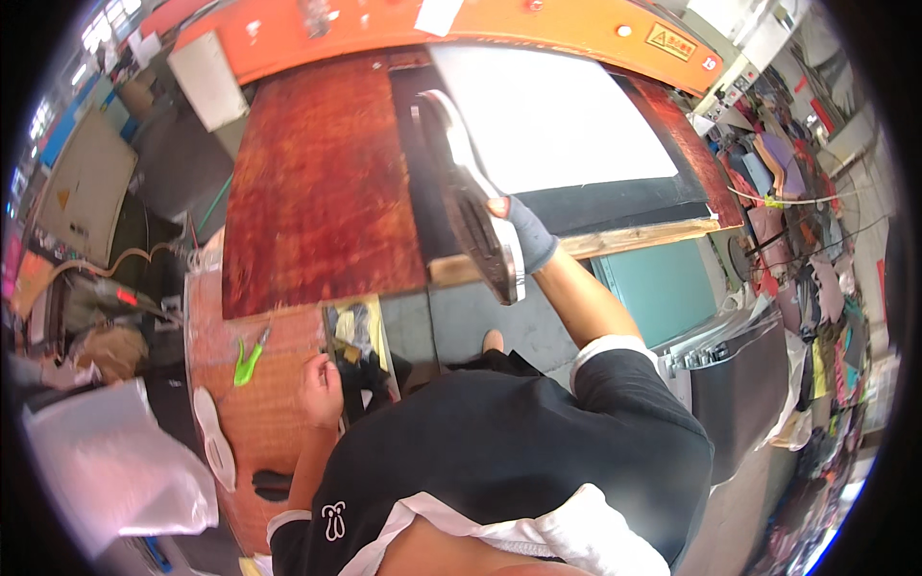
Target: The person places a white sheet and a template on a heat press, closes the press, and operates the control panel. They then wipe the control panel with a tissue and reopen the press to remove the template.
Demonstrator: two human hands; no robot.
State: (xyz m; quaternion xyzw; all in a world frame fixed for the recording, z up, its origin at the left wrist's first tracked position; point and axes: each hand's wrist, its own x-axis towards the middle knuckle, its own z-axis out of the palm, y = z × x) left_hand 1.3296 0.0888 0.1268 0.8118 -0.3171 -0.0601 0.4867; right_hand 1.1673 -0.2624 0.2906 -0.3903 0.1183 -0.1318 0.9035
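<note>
My right hand point(526, 233), in a grey glove with bare fingertips, grips a long sole-shaped cutting die point(471, 206) with bright metal edges. The die is tilted up on its side above the front edge of the press bed. Behind it, a white sheet point(557, 115) lies on a black board point(624, 204). My left hand point(322, 389) is bare, its fingers curled in, over the right edge of a wooden side table point(279, 360); I see nothing in it. On that table lie green-handled snippers point(250, 358), a white sole-shaped piece point(213, 437) and a small black piece point(272, 485).
An orange press beam point(384, 34) spans the far side, over reddish-brown boards point(322, 182). A wooden strip point(586, 245) edges the bed. Clear plastic sheeting point(120, 461) hangs at the left. Stacked sheets point(740, 374) stand at my right, with heaped colourful scraps point(816, 278) beyond.
</note>
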